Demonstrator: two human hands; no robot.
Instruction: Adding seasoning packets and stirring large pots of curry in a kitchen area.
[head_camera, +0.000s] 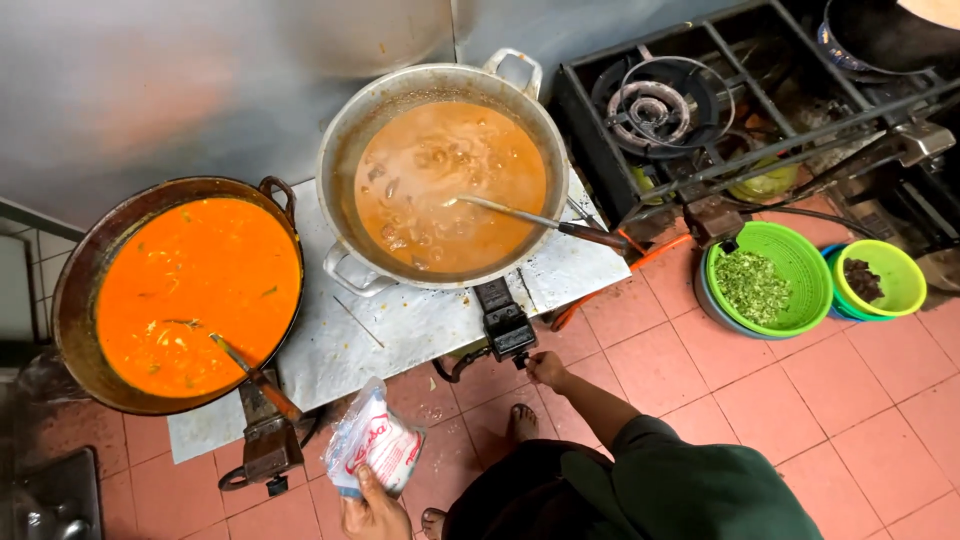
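**Fingers on burner knob and on bag, two pots cooking**

Fingertips of the right hand (545, 370) pinch the black knob (520, 357) at the front of the burner valve (505, 322) under the grey pot (440, 180). Arm reaches forward and low because the knob sits at the front edge, below the pot. Left hand (372, 508) is closed around the bottom of a clear plastic bag (375, 445) with red print and white contents, held upright near the person's body, just in front of the second burner valve (268, 445).

Grey pot holds brown stew, ladle (540, 218) leaning on the rim, handle out toward the person. Dark wok (180, 295) beside it holds orange sauce, its own ladle (250, 370) angled the same way.

Green bowl (770, 280) with chopped greens and a smaller one (880, 278) with dark bits sit on the floor by the empty stove (700, 110).

Hard to tell:
- flames hidden under both pots
- knob position unreadable
- left fingers partly cut off by the frame edge
- bag contents unclear, powder or grains
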